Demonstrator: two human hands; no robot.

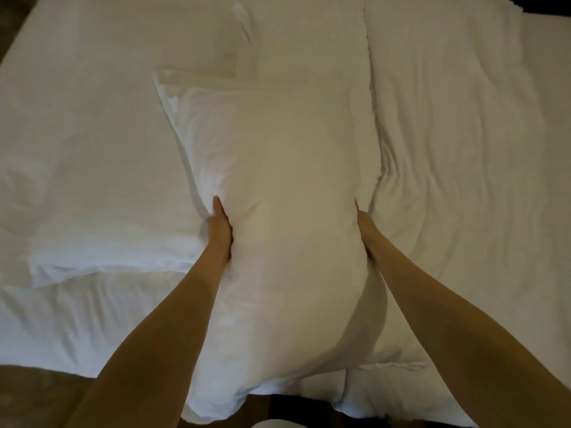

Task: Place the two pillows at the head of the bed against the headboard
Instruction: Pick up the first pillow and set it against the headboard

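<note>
Head view, plump white pillow (278,217) held lengthwise over bed (92,149), left hand (220,227) and right hand (364,227) clasping its sides

Two bare forearms, sleeveless to the frame edge; left hand (220,230), right hand (364,225) ungloved.

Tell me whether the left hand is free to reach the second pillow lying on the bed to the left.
Probably not yet. The left hand and right hand are both pressed into the sides of the held pillow. The second pillow lies uncovered beside it, so letting go would clear the way.
</note>
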